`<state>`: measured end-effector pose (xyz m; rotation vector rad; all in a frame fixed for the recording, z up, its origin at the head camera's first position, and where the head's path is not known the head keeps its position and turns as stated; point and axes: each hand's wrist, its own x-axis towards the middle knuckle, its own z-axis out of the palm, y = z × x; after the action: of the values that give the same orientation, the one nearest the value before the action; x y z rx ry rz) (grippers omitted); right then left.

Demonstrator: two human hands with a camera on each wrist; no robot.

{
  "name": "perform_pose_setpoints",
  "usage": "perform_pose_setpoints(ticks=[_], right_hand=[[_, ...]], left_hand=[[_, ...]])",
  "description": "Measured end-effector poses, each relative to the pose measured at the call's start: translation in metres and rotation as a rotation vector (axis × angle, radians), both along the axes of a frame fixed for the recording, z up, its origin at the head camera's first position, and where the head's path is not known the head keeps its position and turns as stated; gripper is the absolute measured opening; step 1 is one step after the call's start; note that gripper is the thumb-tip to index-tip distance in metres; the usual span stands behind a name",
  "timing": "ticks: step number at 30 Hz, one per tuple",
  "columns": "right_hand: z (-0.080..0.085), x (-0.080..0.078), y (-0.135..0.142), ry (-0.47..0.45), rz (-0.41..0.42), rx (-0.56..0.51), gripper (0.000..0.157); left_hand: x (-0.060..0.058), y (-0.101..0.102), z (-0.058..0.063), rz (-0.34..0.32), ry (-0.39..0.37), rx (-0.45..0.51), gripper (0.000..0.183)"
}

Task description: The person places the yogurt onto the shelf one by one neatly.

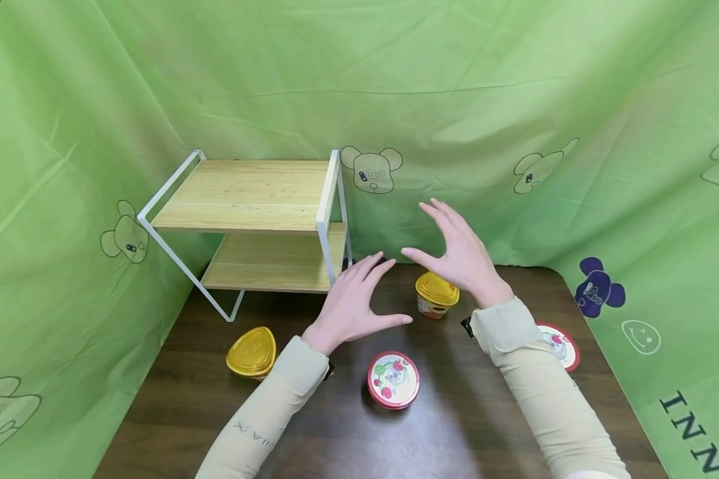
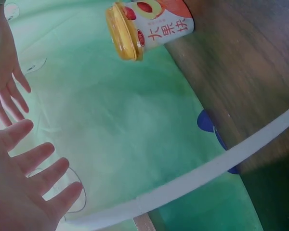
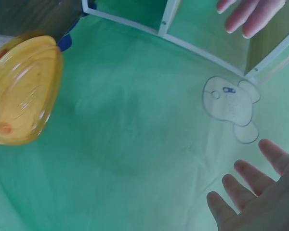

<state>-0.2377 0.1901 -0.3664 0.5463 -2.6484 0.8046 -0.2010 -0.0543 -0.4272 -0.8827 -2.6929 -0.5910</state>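
Observation:
Both hands are raised over the table, holding nothing. The left hand (image 1: 355, 307) has its fingers stretched out and its thumb apart, close to the shelf's right front leg in the head view. The right hand (image 1: 461, 256), also with spread fingers and thumb, is above and beside a cup with a yellow lid (image 1: 437, 293); that cup's fruit-printed side (image 2: 159, 21) shows in the left wrist view. Below the hands stands a round tub with a red rim and strawberry-printed lid (image 1: 393, 380). A second yellow-lidded cup (image 1: 251, 352) is left of the left forearm.
A two-tier wooden shelf with a white frame (image 1: 245, 193) stands at the back left of the dark table (image 1: 347, 439). Another red-rimmed tub (image 1: 560, 346) sits at the right, partly behind the right sleeve. Green printed cloth (image 1: 455, 100) hangs around the table.

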Motion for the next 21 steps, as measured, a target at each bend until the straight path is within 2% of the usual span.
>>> perform_pose_setpoints(ticks=[14,21], right_hand=[[0.012,0.005,-0.025,0.032,0.09,-0.027,0.09],[0.018,0.005,-0.036,0.051,0.109,-0.03,0.09]], left_hand=[[0.02,-0.017,-0.003,0.004,-0.052,-0.003,0.102],[0.026,-0.023,-0.003,-0.006,-0.036,-0.003,0.101]])
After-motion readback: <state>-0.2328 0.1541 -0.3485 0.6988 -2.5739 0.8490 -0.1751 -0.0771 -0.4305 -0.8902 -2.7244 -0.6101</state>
